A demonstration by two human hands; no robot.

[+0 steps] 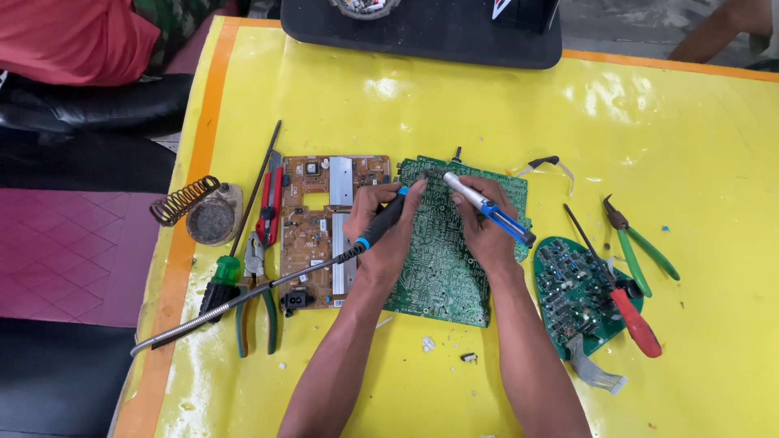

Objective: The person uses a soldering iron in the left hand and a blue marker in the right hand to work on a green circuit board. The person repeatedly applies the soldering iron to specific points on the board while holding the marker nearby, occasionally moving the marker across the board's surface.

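My left hand (381, 223) grips a black soldering iron (381, 227) with a blue ring, its tip pointing at the top of a green circuit board (442, 272). Its grey cable (235, 304) trails to the lower left. My right hand (483, 223) holds a silver and blue desoldering pump (487, 209), nozzle down on the same spot of the board. Both hands rest on the green board, which lies solder side up on the yellow table (487, 105).
A brown circuit board (312, 235) lies left of my hands. Further left are a soldering stand with coil (203, 211), pliers, a green-handled screwdriver (225, 272) and a red cutter. On the right lie a rounded green board (572, 292), a red screwdriver (633, 320) and green pliers (637, 243). A black tray (422, 32) sits at the far edge.
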